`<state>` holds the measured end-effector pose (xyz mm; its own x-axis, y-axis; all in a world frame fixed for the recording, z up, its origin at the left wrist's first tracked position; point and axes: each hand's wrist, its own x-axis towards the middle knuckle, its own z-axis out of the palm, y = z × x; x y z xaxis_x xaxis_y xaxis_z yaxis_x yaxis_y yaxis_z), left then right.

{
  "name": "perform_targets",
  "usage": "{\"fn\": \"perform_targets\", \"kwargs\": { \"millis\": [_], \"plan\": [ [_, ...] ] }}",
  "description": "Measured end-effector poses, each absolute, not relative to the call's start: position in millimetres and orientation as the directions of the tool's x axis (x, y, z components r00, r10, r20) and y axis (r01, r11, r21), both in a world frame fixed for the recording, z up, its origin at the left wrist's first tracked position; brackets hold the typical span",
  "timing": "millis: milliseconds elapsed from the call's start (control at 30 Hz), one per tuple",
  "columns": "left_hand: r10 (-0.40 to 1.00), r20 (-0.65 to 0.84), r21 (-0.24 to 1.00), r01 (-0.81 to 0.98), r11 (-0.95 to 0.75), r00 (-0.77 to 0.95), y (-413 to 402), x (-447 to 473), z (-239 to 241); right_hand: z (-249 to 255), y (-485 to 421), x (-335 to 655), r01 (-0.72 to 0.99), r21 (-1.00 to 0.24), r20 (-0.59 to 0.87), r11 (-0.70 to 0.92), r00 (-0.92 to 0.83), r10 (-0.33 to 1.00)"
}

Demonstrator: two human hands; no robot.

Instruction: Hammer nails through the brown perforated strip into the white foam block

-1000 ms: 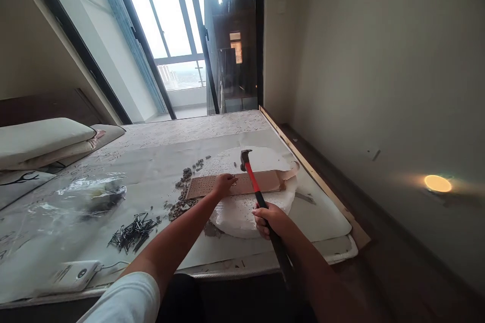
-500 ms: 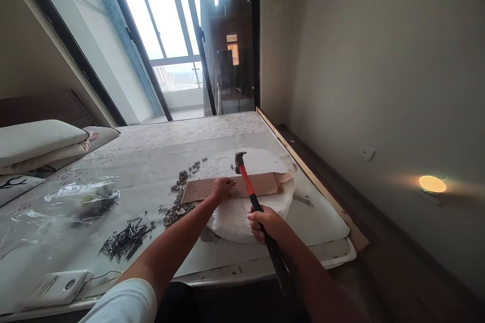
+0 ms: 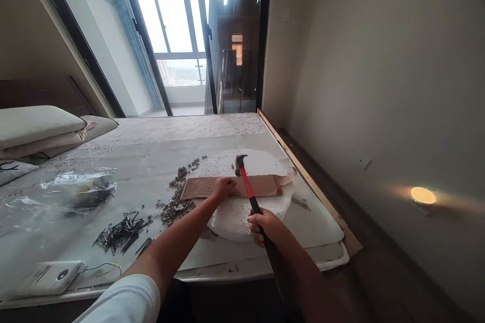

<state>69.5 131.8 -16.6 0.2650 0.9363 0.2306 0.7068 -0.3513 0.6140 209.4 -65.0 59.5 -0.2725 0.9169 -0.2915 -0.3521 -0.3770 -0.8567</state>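
View from the head camera over a paper-covered bed. The right hand is closed in a full grip round the lower handle of a claw hammer with a dark steel head and a red-and-black handle. The hammer head sits low, just above the far edge of a long brown perforated board strip. The strip lies flat across a round white foam slab near the bed's right edge. The left hand rests on the middle of the strip, its fingertips pinched together on what looks like a thin nail held upright just beside the hammer head.

Progress, as judged: the nailing appears to be mid-course. A loose heap of dark steel nails lies unused to the left, and many holes in the strip look open. A scatter of small grey fragments lies at the strip's left end.

Limits of the view: the pinched nail is too small to confirm. Whether any nails already sit in the strip cannot be told, and the left hand covers its middle. The hammer's handle end merges with the right forearm in shadow. A crumpled clear plastic bag holds something dark that cannot be made out. A flat white device with a cable lies at the near left corner, and pale pillows are cut off by the left edge.
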Motion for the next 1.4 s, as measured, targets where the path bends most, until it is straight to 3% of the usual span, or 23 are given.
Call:
{"fn": "perform_targets", "kwargs": {
  "millis": [267, 467, 667, 833, 1033, 1200, 1400],
  "plan": [
    [0.93, 0.252, 0.629, 0.685, -0.368, 0.267, 131.1, 67.8, -20.6, 74.8, -67.3, 207.5, -0.291, -0.924, -0.176, -0.247, -0.247, 0.953],
    [0.928, 0.277, 0.623, 0.69, -0.369, 0.247, 128.7, 67.1, -22.2, 67.6, -57.8, 199.6, -0.269, -0.86, -0.376, -0.434, -0.239, 0.895],
    [0.924, 0.283, 0.622, 0.683, -0.382, 0.259, 128.3, 67.5, -23.9, 67.9, -59.4, 202.2, -0.27, -0.932, -0.193, -0.241, -0.192, 0.962],
    [0.933, 0.277, 0.634, 0.686, -0.358, 0.231, 129.2, 66.5, -26.2, 55.3, -56.0, 195.8, -0.188, -0.896, -0.372, -0.403, -0.178, 0.911],
    [0.923, 0.293, 0.651, 0.655, -0.383, 0.248, 125.4, 65.8, -25.3, 55.9, -61.2, 191.6, -0.201, -0.939, -0.246, -0.28, -0.177, 0.953],
    [0.937, 0.279, 0.658, 0.669, -0.345, 0.209, 127.2, 65.4, -28.7, 51.9, -61.7, 186.7, -0.153, -0.902, -0.383, -0.405, -0.152, 0.911],
    [0.931, 0.296, 0.676, 0.643, -0.361, 0.212, 128.3, 65.6, -32.1, 52.1, -63.8, 185.8, -0.192, -0.94, -0.253, -0.282, -0.164, 0.954]
  ]
}}
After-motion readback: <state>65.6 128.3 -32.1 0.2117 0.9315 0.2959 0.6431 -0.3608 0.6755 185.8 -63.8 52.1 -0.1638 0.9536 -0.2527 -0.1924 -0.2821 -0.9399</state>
